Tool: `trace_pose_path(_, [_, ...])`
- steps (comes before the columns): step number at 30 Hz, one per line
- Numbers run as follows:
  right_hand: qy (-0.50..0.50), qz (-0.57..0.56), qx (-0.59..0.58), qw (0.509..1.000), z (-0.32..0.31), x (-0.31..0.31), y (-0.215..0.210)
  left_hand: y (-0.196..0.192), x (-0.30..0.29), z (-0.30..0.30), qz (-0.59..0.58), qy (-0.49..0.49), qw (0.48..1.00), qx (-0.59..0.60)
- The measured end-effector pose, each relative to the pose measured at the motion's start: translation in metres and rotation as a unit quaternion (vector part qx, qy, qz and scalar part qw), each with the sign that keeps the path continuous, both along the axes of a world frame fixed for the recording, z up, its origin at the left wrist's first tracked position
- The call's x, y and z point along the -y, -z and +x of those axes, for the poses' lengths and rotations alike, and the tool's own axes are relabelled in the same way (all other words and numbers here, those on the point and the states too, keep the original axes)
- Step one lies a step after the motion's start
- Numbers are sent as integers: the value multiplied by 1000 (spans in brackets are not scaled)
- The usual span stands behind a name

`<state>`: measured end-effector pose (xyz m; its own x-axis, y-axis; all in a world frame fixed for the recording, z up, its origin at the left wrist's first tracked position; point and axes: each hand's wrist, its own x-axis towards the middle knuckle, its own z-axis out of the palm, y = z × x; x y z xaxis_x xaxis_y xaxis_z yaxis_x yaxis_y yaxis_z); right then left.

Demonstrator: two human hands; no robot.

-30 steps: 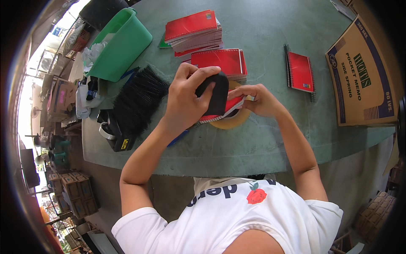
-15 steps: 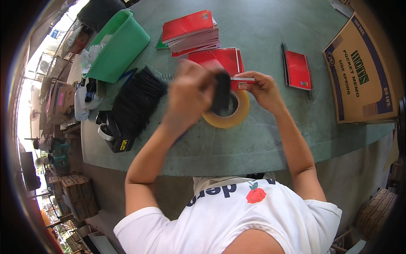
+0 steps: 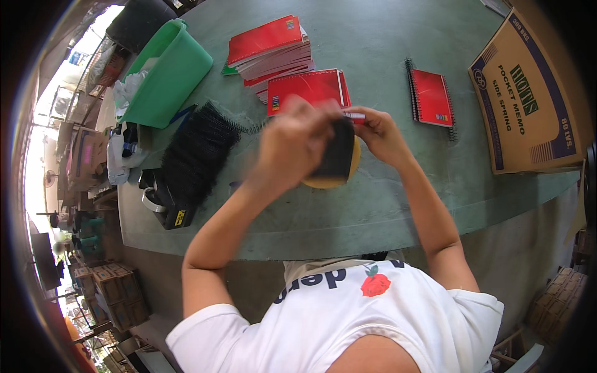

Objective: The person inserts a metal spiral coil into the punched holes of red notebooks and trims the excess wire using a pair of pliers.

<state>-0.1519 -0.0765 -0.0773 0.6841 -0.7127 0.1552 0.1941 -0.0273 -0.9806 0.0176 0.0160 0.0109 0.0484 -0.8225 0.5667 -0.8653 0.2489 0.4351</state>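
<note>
My left hand (image 3: pixel 292 143) is blurred with motion and grips a black tape holder (image 3: pixel 336 152) that carries a tan roll of tape (image 3: pixel 353 163). My right hand (image 3: pixel 379 133) pinches the end of a small red-and-white thing, probably the edge of a notebook, beside the roll. Both hands hover above the green table (image 3: pixel 373 211), just in front of a red spiral notebook (image 3: pixel 305 90).
A stack of red notebooks (image 3: pixel 267 53) lies at the back, a single red notebook (image 3: pixel 432 96) to the right, and an open cardboard box (image 3: pixel 535 93) at far right. A green plastic tub (image 3: pixel 168 71), a pile of black spiral bindings (image 3: pixel 196 152) and a tape dispenser (image 3: pixel 158 199) sit left.
Both hands have lifted off the table with the tape roll and holder. The roll has turned from lying flat to standing nearly on edge, and the left hand is moving fast.
</note>
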Motion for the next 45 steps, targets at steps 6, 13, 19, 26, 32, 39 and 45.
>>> trace_pose_path(6, [-12,3,16,1000,-2,5,6,-10,3,-6,-9,-21,1000,-6])
trace_pose_path(13, [12,-9,25,1000,2,0,3,56,-58,-61,220,170,961,20])
trace_pose_path(19, [39,-52,33,997,-2,1,-9,17,3,-16,-33,36,976,210])
trace_pose_path(26, [84,-24,64,994,2,-12,0,8,10,-13,107,20,982,156])
trace_pose_path(32, [78,-21,65,995,-7,-11,-6,23,17,-8,114,71,980,146])
trace_pose_path(39, [134,-55,-46,988,-16,-6,8,17,36,-17,166,140,976,31])
trace_pose_path(45, [185,-81,-41,978,-15,-7,13,21,44,-25,125,183,975,21])
